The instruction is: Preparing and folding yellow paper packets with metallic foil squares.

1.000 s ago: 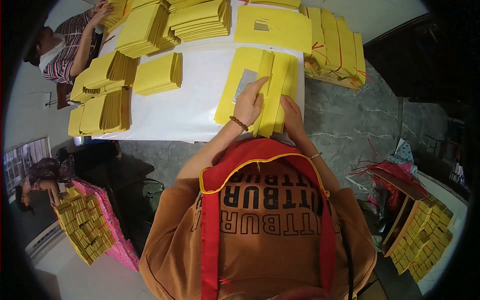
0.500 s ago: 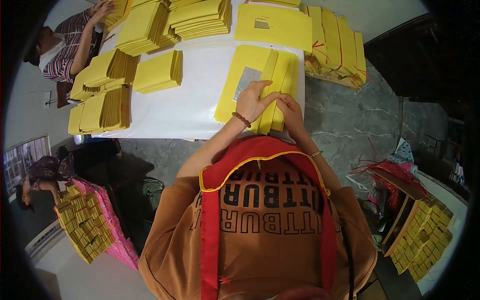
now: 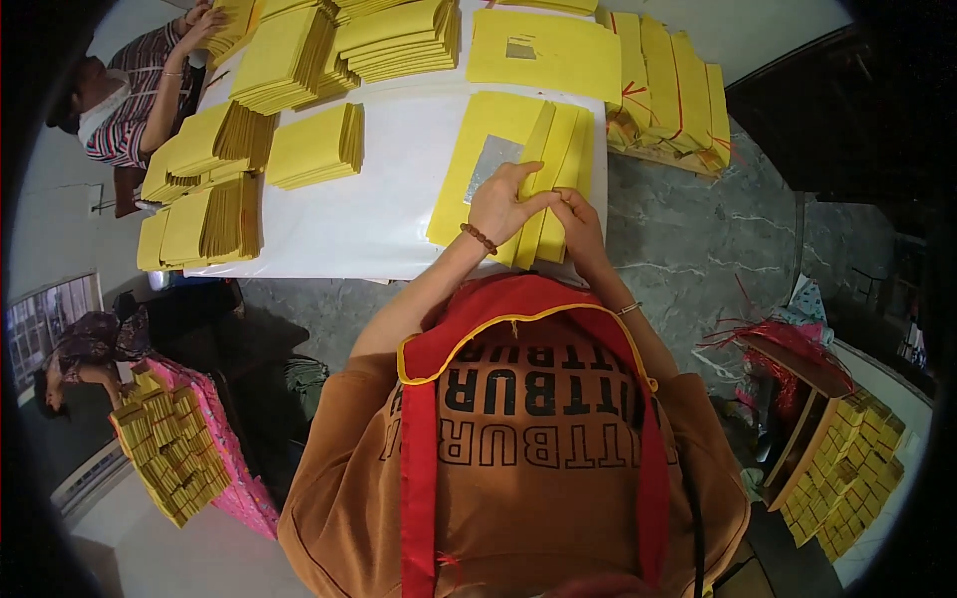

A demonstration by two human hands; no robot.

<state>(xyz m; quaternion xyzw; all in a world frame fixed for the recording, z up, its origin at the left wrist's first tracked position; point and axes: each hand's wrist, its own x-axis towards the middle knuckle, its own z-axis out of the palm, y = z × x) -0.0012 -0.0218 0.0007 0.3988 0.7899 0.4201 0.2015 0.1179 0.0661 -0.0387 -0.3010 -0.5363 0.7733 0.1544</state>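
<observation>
In front of me, a yellow paper sheet with a silver rectangle lies at the table's right end. Its right side is raised into a long lengthwise fold, with more yellow paper under or beside it. My left hand rests across the paper, thumb and fingers closed on the fold. On the fold's right side my right hand pinches the paper, its fingertips meeting my left thumb. The exact grip of the fingertips is partly hidden.
Stacks of folded yellow paper stand on the white-covered table. Flat yellow sheets lie beyond my hands. Tied yellow bundles sit past the right edge. A co-worker's hand is at far left. Bundles fill the lower left.
Both hands stay at the fold with almost no movement. The whole view has shifted very slightly.
</observation>
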